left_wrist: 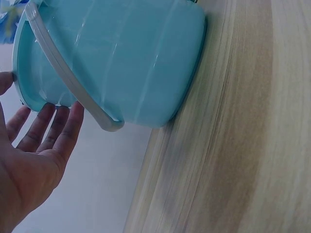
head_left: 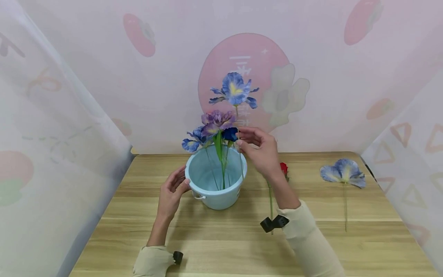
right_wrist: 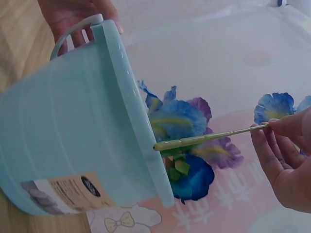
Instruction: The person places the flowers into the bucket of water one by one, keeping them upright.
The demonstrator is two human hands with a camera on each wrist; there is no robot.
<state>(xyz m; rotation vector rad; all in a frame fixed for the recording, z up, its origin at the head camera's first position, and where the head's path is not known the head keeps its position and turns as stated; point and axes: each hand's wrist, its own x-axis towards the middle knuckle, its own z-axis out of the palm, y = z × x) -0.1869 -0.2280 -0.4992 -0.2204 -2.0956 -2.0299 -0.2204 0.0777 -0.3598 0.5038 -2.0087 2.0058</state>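
A light blue bucket (head_left: 221,201) stands upright on the table. My left hand (head_left: 170,195) holds its left side, thumb at the rim and fingers against the outer wall near the handle (left_wrist: 65,73). Between thumb and fingertips, my right hand (head_left: 261,153) pinches the stem of a blue iris (head_left: 236,89) whose bloom is above the other flowers. The lower tip of that stem (right_wrist: 194,140) is at the bucket's right rim; contact is unclear. Inside the bucket are a purple flower (head_left: 218,120), another blue iris (head_left: 194,140) and a dark blue flower (head_left: 230,134).
On the wooden table (head_left: 221,246), a red flower (head_left: 283,168) lies right of the bucket, partly hidden by my right forearm. Farther right lies a pale blue flower (head_left: 344,172), its stem toward me. A patterned cloth backdrop (head_left: 173,77) rises behind the table and along its sides.
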